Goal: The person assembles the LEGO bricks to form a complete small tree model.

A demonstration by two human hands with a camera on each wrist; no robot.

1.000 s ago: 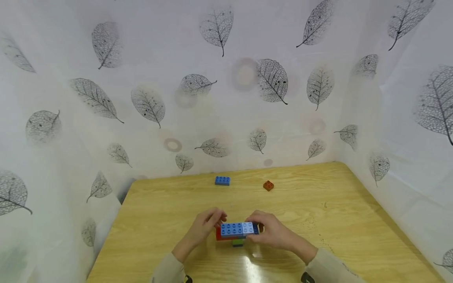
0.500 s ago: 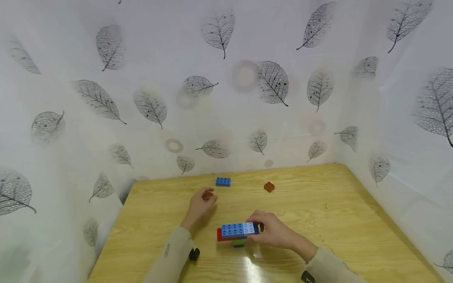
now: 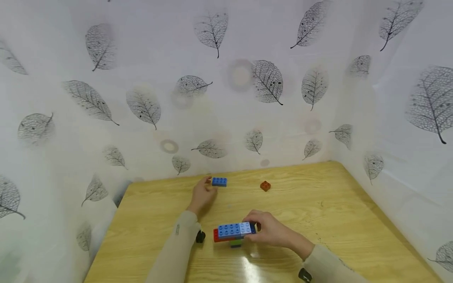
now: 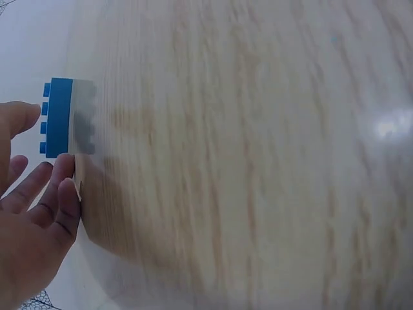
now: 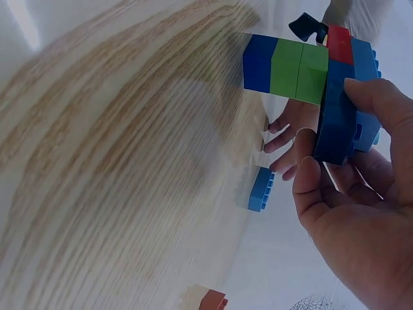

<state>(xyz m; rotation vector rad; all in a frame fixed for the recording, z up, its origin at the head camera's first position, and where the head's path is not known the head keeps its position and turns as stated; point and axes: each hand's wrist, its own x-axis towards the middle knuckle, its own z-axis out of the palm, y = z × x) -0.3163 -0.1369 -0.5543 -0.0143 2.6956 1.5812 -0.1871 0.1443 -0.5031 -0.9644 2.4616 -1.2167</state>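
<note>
A stack of building bricks [image 3: 228,230] stands on the table in front: a light blue and a white-looking brick on top, red and dark blue ones beneath, and a green and blue column [image 5: 284,68] below. My right hand [image 3: 270,232] pinches its right end between thumb and fingers. At the back of the table lies a loose blue brick [image 3: 219,182], studs up. My left hand [image 3: 202,195] is at that brick's left end, thumb and fingers spread about it. In the left wrist view the fingertips come very near the blue brick [image 4: 59,117]; contact is hard to tell.
A small orange-brown brick [image 3: 265,186] lies at the back, right of the blue one. Leaf-printed white sheeting [image 3: 212,118] rises behind the wooden table [image 3: 304,200] and along its sides.
My left hand has left the stack's left end and reached forward to the loose blue brick. My right hand keeps its hold on the stack, which has stayed in place.
</note>
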